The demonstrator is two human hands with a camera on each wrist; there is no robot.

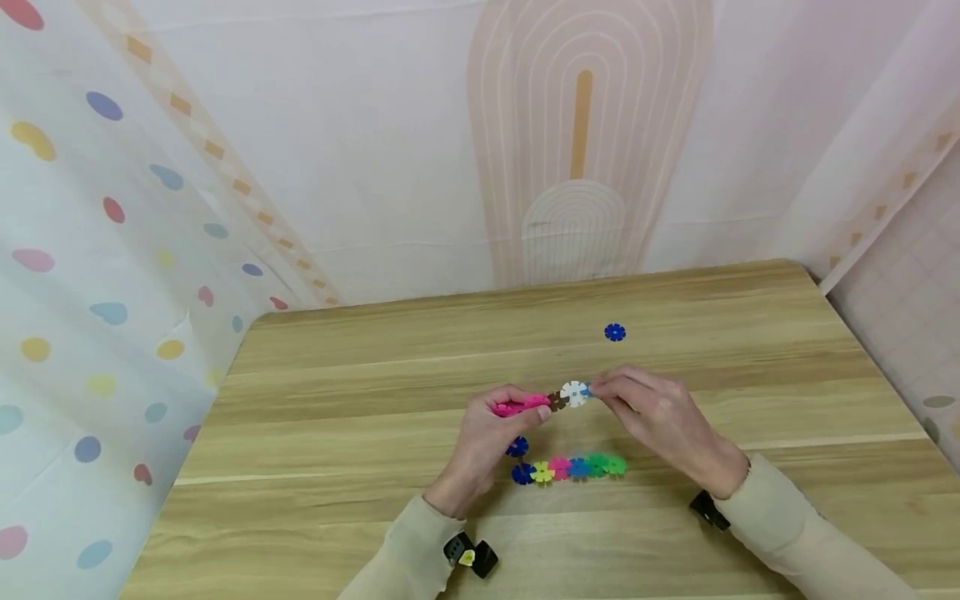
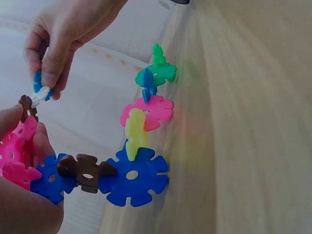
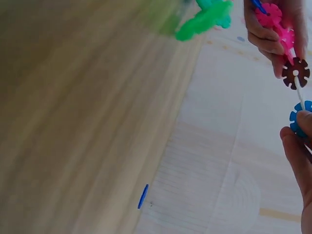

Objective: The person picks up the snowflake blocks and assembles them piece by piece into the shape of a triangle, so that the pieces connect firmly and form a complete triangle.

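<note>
Looks like a home play corner or staged room: wooden counter [image 1: 375, 400] boxed in by pastel curtains [image 1: 90, 275] dotted with hearts, an arch-patterned backdrop [image 1: 577, 167] behind, and toy plastic discs [image 1: 570, 468].

The light was soft and even, with only faint shadows under my hands. My head view was sharp but bent at its edges; both wrist views were blurred on the wood.

The right hand [image 3: 298, 146] is cut off by the wrist view's edge (the green pieces [image 3: 204, 17] seem blurred).
</note>
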